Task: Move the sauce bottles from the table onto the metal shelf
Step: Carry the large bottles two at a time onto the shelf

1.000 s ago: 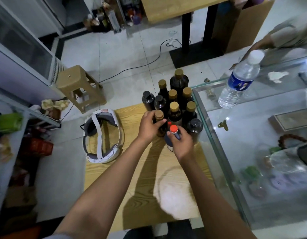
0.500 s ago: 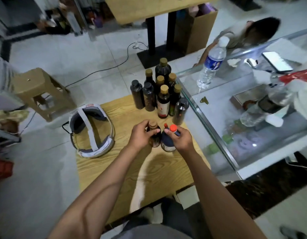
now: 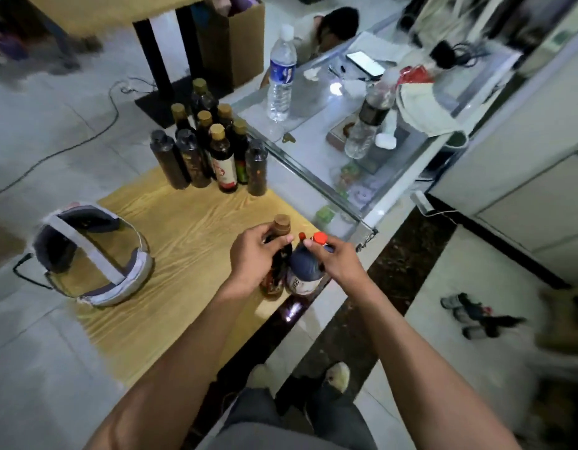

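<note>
Your left hand is closed around the neck of a slim dark bottle with a tan cap; thumb and fingers wrap it just under the cap. Your right hand is closed on the shoulder of a squat dark bottle with a red cap, fingertips pinching near the neck. The two bottles touch side by side, over the near right edge of the wooden table; whether their bases rest on it or hang just above cannot be told.

The remaining sauce bottles stand upright in a tight cluster at the table's far edge: several tan-capped, three with dark caps. One front bottle carries a white and red label; the writing is too blurred to read. The held squat bottle has a pale label, also unreadable.

A white and grey headset lies on the table's left side, well apart from both groups. To the right, touching the table, is a glass counter with a clear water bottle bearing a blue label, a phone and a second plastic bottle. The floor is pale tile. No metal shelf can be made out in this view.
</note>
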### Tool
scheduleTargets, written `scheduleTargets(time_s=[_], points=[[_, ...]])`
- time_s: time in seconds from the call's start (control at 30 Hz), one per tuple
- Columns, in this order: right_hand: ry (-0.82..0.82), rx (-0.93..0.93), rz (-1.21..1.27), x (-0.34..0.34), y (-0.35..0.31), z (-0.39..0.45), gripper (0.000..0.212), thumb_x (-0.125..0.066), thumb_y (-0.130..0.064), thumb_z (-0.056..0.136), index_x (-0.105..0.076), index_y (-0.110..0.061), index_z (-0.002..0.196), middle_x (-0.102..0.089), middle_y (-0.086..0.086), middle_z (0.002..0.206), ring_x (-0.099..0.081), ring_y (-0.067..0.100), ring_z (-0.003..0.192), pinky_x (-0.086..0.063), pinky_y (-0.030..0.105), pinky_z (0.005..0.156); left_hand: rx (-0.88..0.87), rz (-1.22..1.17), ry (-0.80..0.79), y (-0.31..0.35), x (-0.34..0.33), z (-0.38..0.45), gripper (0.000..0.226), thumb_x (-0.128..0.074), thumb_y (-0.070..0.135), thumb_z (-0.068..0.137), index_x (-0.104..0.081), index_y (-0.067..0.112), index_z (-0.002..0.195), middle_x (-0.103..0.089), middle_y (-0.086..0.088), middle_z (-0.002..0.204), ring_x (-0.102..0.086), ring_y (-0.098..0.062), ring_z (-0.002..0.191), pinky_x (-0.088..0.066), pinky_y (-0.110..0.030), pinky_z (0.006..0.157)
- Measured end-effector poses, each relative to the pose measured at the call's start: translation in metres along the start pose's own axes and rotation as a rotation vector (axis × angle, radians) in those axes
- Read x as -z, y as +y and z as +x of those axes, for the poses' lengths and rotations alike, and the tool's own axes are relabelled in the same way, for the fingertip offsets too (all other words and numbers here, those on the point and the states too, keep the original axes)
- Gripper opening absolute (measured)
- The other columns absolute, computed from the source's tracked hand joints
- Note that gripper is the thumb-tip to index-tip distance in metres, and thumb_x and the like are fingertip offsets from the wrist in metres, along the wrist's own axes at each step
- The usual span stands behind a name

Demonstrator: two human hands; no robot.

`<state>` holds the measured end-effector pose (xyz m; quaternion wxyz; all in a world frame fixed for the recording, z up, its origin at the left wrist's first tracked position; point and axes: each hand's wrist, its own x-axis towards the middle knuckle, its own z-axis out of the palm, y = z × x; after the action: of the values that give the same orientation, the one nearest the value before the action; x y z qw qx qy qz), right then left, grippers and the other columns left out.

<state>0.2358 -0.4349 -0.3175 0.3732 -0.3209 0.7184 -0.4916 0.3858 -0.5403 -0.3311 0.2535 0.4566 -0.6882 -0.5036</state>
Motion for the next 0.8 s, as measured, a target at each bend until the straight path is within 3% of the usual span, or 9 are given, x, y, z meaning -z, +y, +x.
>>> scheduleTargets(time_s=[0.13, 0.27, 0.37, 0.4, 0.47, 0.63, 0.8], points=[[0.145, 0.048, 0.033, 0.068, -0.011, -0.043, 0.023, -0.072, -0.02, 0.088, -0.073, 0.003, 0.087, -0.064, -0.006, 0.073, -0.052, -0.008, 0.065, -0.042, 0.012, 0.065, -0.126, 0.03, -0.14, 0.049, -0.042, -0.014, 0.041, -0.067, 0.069, 0.06, -0.069, 0.045, 0.093, -0.075, 0.016, 0.086, -0.07, -0.008, 0.086, -0.055, -0.042, 0.08], [0.307, 0.096, 0.059, 0.144, -0.03, -0.09, 0.012, -0.073, -0.023, 0.087, -0.076, -0.013, 0.083, -0.064, -0.015, 0.07, -0.052, -0.005, 0.069, -0.043, 0.017, 0.07, -0.238, 0.058, -0.206, 0.11, -0.099, -0.039, 0.042, -0.071, 0.068, 0.06, -0.07, 0.043, 0.094, -0.075, 0.014, 0.083, -0.07, -0.006, 0.081, -0.056, -0.039, 0.075], [0.458, 0.121, 0.124, 0.208, -0.043, -0.137, 0.014, -0.076, -0.028, 0.084, -0.079, -0.015, 0.087, -0.074, -0.001, 0.077, -0.054, -0.001, 0.073, -0.044, 0.02, 0.07, -0.309, 0.069, -0.258, 0.163, -0.152, -0.071, 0.036, -0.077, 0.061, 0.064, -0.074, 0.036, 0.09, -0.075, 0.01, 0.079, -0.068, -0.008, 0.074, -0.055, -0.036, 0.07], [0.506, 0.137, 0.116, 0.23, -0.048, -0.153, 0.019, -0.077, -0.031, 0.083, -0.079, -0.014, 0.09, -0.075, 0.006, 0.082, -0.054, 0.0, 0.075, -0.045, 0.022, 0.07, -0.33, 0.051, -0.291, 0.18, -0.17, -0.081, 0.039, -0.075, 0.065, 0.061, -0.074, 0.036, 0.087, -0.074, 0.01, 0.076, -0.067, -0.01, 0.071, -0.055, -0.038, 0.069], [0.6, 0.154, 0.142, 0.27, -0.054, -0.185, 0.021, -0.079, -0.03, 0.081, -0.08, -0.011, 0.09, -0.074, 0.004, 0.077, -0.054, -0.001, 0.071, -0.046, 0.02, 0.067, -0.376, -0.001, -0.35, 0.211, -0.205, -0.1, 0.047, -0.071, 0.075, 0.055, -0.073, 0.039, 0.086, -0.074, 0.011, 0.075, -0.067, -0.009, 0.069, -0.057, -0.042, 0.07], [0.802, 0.225, 0.262, 0.366, -0.06, -0.267, 0.013, -0.078, -0.017, 0.082, -0.075, -0.01, 0.072, -0.068, -0.006, 0.059, -0.055, 0.001, 0.06, -0.047, 0.02, 0.061, -0.577, 0.006, -0.441, 0.295, -0.294, -0.164, 0.035, -0.074, 0.063, 0.065, -0.075, 0.034, 0.084, -0.073, 0.014, 0.074, -0.07, -0.008, 0.073, -0.057, -0.042, 0.071], [1.014, 0.314, 0.227, 0.454, -0.051, -0.339, 0.041, -0.08, -0.02, 0.081, -0.059, -0.022, 0.045, -0.046, -0.014, 0.044, -0.039, 0.003, 0.048, -0.034, 0.02, 0.048, -0.717, -0.037, -0.529, 0.366, -0.381, -0.228, 0.049, -0.071, 0.069, 0.063, -0.076, 0.032, 0.094, -0.075, 0.013, 0.086, -0.07, -0.004, 0.079, -0.058, -0.039, 0.074]])
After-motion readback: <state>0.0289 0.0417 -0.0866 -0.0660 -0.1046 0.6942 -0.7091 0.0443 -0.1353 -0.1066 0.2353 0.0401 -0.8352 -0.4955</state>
